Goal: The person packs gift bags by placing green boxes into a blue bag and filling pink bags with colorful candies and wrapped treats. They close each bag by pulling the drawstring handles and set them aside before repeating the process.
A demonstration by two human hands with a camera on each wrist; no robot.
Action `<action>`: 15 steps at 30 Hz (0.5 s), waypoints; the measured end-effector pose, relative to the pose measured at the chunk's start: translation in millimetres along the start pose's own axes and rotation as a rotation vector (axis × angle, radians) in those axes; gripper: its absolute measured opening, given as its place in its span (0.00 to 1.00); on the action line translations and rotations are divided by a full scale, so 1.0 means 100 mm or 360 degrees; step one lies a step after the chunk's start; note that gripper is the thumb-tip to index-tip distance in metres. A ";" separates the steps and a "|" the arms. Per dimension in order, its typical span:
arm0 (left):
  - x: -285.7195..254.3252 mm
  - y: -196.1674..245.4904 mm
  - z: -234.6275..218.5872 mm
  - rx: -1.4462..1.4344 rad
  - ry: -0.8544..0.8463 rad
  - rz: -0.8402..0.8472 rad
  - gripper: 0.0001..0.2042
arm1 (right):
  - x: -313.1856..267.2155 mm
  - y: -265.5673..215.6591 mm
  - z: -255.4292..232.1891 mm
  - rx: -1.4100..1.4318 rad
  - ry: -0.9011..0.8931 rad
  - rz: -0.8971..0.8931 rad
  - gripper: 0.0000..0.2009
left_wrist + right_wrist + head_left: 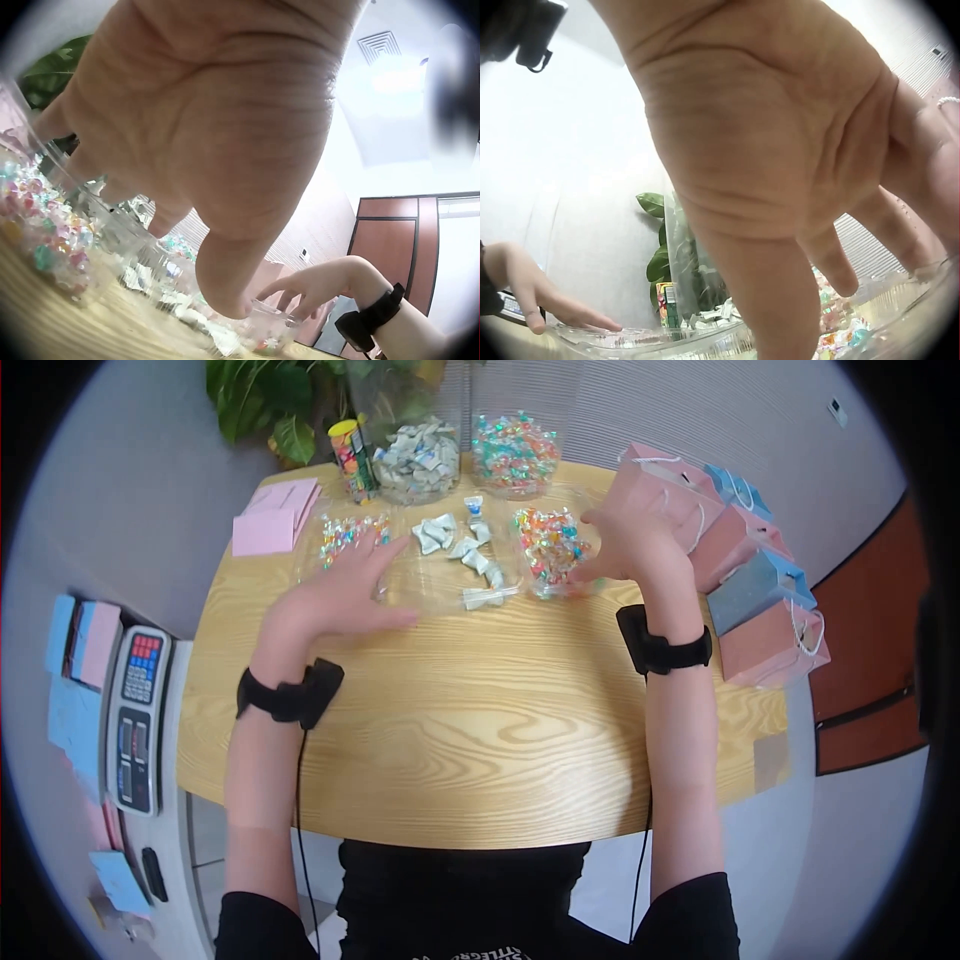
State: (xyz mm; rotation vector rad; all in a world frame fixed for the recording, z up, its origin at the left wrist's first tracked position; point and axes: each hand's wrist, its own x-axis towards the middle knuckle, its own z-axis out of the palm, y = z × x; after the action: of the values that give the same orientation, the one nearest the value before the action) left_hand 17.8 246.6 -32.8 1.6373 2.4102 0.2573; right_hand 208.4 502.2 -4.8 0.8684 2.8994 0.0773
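Note:
My left hand, slightly blurred, spreads its straight fingers and thumb over the left part of a clear plastic tray. Small shiny colourful pieces lie there, partly hidden by the fingers. White wrapped packets lie in the tray's middle, some in a loose row. More colourful pieces fill its right part. My right hand stands at the tray's right end, its fingers apart and extended. In the left wrist view, the right fingertips are right at the clear rim.
Behind the tray stand a tall clear jar of white packets, another of colourful pieces and a yellow-lidded tube. Pink cards lie left. Pink and blue paper bags line the right edge. A scale stands beyond the table's left side.

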 end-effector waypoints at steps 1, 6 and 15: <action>0.01 -0.03 -0.01 -0.0047 0.0003 -0.0014 0.43 | 0.02 0.00 0.04 0.0065 0.0083 -0.0008 0.35; 0.08 -0.30 -0.07 -0.0323 -0.0194 0.0129 0.40 | -0.01 -0.12 0.03 0.0064 0.0066 -0.0022 0.36; 0.08 -0.11 -0.20 -0.0322 -0.0243 -0.0097 0.39 | -0.16 -0.31 0.01 0.0015 0.0097 -0.0266 0.37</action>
State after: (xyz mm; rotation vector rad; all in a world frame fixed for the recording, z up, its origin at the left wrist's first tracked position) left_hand -0.4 249.8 -16.6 1.4393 2.2360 0.3408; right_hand 204.5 467.4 -6.8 0.6321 3.0183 0.0763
